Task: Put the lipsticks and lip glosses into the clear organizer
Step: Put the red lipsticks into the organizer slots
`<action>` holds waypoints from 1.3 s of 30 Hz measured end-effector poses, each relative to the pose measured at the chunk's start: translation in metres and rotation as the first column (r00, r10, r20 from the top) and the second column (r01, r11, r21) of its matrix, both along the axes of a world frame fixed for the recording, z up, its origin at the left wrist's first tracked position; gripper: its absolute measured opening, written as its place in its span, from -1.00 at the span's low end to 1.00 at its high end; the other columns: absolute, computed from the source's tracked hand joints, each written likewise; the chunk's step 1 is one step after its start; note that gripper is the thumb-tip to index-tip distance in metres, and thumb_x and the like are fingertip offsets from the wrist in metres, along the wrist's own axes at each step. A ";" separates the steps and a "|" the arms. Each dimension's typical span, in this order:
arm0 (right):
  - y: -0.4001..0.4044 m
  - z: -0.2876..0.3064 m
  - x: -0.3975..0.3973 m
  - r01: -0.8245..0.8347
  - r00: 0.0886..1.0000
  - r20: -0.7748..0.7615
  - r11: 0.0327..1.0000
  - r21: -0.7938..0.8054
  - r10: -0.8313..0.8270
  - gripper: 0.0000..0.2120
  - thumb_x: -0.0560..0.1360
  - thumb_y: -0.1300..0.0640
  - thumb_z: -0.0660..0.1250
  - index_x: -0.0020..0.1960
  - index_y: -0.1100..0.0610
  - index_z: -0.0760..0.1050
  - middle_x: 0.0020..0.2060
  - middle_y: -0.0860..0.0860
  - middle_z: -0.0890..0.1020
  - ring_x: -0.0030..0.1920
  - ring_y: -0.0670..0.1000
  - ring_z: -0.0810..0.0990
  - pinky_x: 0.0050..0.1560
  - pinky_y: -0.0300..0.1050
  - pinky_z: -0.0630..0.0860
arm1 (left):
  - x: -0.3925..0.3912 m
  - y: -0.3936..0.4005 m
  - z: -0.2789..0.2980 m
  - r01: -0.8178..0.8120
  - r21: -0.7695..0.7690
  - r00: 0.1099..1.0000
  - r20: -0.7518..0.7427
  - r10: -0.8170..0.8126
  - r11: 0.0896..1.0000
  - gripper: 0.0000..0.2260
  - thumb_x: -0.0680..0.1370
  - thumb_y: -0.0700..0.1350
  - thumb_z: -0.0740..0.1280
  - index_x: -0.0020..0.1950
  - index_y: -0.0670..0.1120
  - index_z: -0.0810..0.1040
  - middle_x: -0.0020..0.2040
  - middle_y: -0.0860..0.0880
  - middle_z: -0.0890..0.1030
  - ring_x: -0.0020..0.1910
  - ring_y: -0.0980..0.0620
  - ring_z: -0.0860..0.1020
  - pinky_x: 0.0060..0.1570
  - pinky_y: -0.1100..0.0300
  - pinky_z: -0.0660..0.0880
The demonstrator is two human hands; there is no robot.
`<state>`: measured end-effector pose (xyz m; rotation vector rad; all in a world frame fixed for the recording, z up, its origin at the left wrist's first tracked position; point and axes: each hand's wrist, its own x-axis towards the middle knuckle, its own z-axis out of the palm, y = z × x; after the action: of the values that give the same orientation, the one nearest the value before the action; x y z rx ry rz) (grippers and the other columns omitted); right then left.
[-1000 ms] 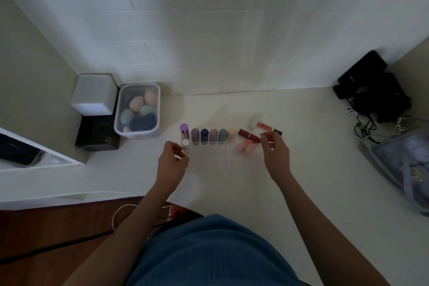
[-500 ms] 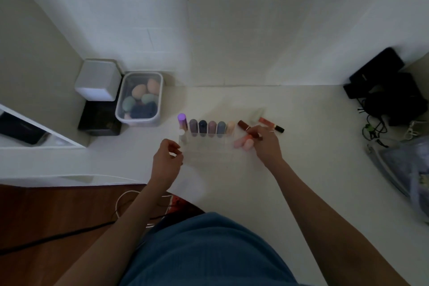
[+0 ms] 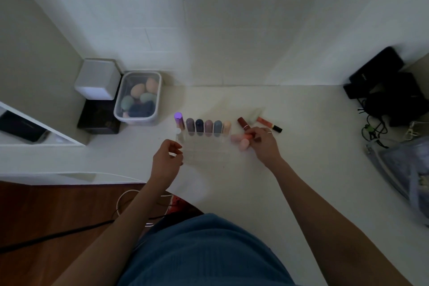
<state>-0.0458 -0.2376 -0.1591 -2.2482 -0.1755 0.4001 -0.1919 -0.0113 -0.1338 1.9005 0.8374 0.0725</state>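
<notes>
White counter (image 3: 301, 169), right hand (image 3: 264, 146) grip pinching orange lipstick (image 3: 249, 136) lying crosswise, left hand (image 3: 166, 160) loosely curled, empty

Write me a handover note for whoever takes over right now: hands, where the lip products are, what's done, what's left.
Left hand: loosely curled at the clear organizer's left end, holding nothing visible.
Right hand: gripping an orange tube beside the organizer's right end.
Done: six tubes stand in the back row.
Left: pink tubes, dark red lipstick, pale tube and orange gloss lie on the table.
</notes>
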 end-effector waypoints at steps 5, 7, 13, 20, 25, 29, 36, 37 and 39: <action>-0.009 0.005 -0.001 0.161 0.986 -0.072 0.979 0.127 -0.153 -0.82 0.56 0.09 0.28 0.03 0.16 0.59 -0.08 0.07 0.64 -0.10 0.04 0.56 -0.05 -0.14 0.46 | 0.001 0.000 0.001 0.005 -0.005 1.000 -0.004 -0.005 1.000 -0.87 0.51 -0.31 0.29 -0.02 -0.10 0.44 -0.11 -0.04 0.54 -0.28 0.02 0.55 -0.35 0.34 0.41; -0.012 0.007 -0.003 0.270 0.957 -0.160 0.940 0.208 -0.240 -0.81 0.58 0.09 0.25 -0.02 0.18 0.58 -0.16 0.08 0.62 -0.23 0.02 0.56 -0.14 -0.11 0.48 | 0.002 0.000 0.001 0.006 -0.015 1.000 -0.004 -0.007 1.000 -0.86 0.50 -0.32 0.28 -0.03 -0.10 0.44 -0.13 -0.03 0.54 -0.28 0.01 0.55 -0.35 0.33 0.42; -0.014 0.013 -0.006 0.493 0.840 -0.460 0.758 0.427 -0.288 -0.82 0.59 0.15 0.23 0.03 0.24 0.54 -0.19 0.09 0.59 -0.30 -0.03 0.51 -0.25 -0.24 0.44 | 0.004 0.001 0.004 0.015 -0.028 1.000 -0.016 -0.016 1.000 -0.84 0.49 -0.34 0.27 -0.02 -0.11 0.45 -0.12 -0.06 0.54 -0.25 -0.03 0.55 -0.37 0.34 0.40; -0.010 0.015 -0.010 0.564 0.796 -0.539 0.658 0.499 -0.274 -0.86 0.61 0.16 0.20 0.03 0.17 0.52 -0.19 0.08 0.58 -0.26 -0.01 0.50 -0.20 -0.21 0.44 | 0.005 0.002 0.005 0.042 -0.018 0.999 -0.022 -0.042 0.999 -0.87 0.50 -0.32 0.27 -0.03 -0.11 0.47 -0.20 -0.04 0.54 -0.26 -0.03 0.56 -0.41 0.39 0.38; -0.002 0.019 -0.008 0.576 0.788 -0.506 0.709 0.406 -0.350 -0.72 0.63 0.00 0.12 -0.05 0.11 0.53 -0.31 0.05 0.58 -0.37 -0.02 0.50 -0.29 -0.21 0.45 | 0.007 0.004 0.005 0.051 -0.022 0.998 -0.031 -0.051 0.998 -0.86 0.50 -0.32 0.28 -0.05 -0.09 0.48 -0.23 -0.03 0.54 -0.29 -0.01 0.56 -0.39 0.37 0.39; -0.004 0.008 -0.004 0.436 0.898 -0.197 0.860 0.266 -0.394 -0.69 0.63 0.04 0.13 0.06 0.23 0.55 -0.24 0.10 0.58 -0.26 0.05 0.53 -0.16 -0.05 0.49 | 0.008 0.005 0.005 0.051 -0.027 0.998 -0.030 -0.051 0.998 -0.86 0.49 -0.31 0.29 -0.04 -0.09 0.48 -0.22 -0.03 0.55 -0.28 0.00 0.56 -0.39 0.37 0.40; -0.019 -0.007 -0.003 0.481 0.877 -0.096 0.857 0.186 -0.472 -0.81 0.54 0.11 0.29 0.10 0.15 0.57 0.04 0.10 0.64 -0.03 0.00 0.52 -0.01 -0.18 0.37 | 0.007 0.007 0.003 0.046 -0.024 0.998 -0.033 -0.047 0.999 -0.87 0.49 -0.31 0.29 -0.06 -0.09 0.48 -0.24 -0.03 0.55 -0.33 0.03 0.55 -0.40 0.37 0.41; -0.020 -0.008 -0.003 0.481 0.877 -0.101 0.861 0.167 -0.470 -0.81 0.52 0.10 0.31 0.09 0.13 0.57 0.03 0.09 0.64 -0.04 0.00 0.53 0.00 -0.17 0.39 | 0.007 0.007 0.003 0.047 -0.025 0.998 -0.034 -0.048 0.999 -0.87 0.49 -0.31 0.29 -0.05 -0.09 0.48 -0.24 -0.03 0.55 -0.33 0.03 0.56 -0.39 0.36 0.41; -0.021 -0.010 -0.003 0.452 0.891 -0.106 0.882 0.130 -0.441 -0.80 0.49 0.03 0.37 0.06 0.10 0.57 0.00 0.05 0.63 -0.06 0.02 0.55 0.00 -0.14 0.44 | 0.007 0.007 0.003 0.046 -0.030 0.998 -0.036 -0.047 0.999 -0.87 0.49 -0.31 0.29 -0.05 -0.09 0.48 -0.25 -0.03 0.55 -0.34 0.04 0.56 -0.38 0.33 0.43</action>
<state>-0.0490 -0.2587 -0.1691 -2.0392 0.3407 0.2088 -0.1846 -0.0040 -0.1306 1.8982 0.8141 -0.0025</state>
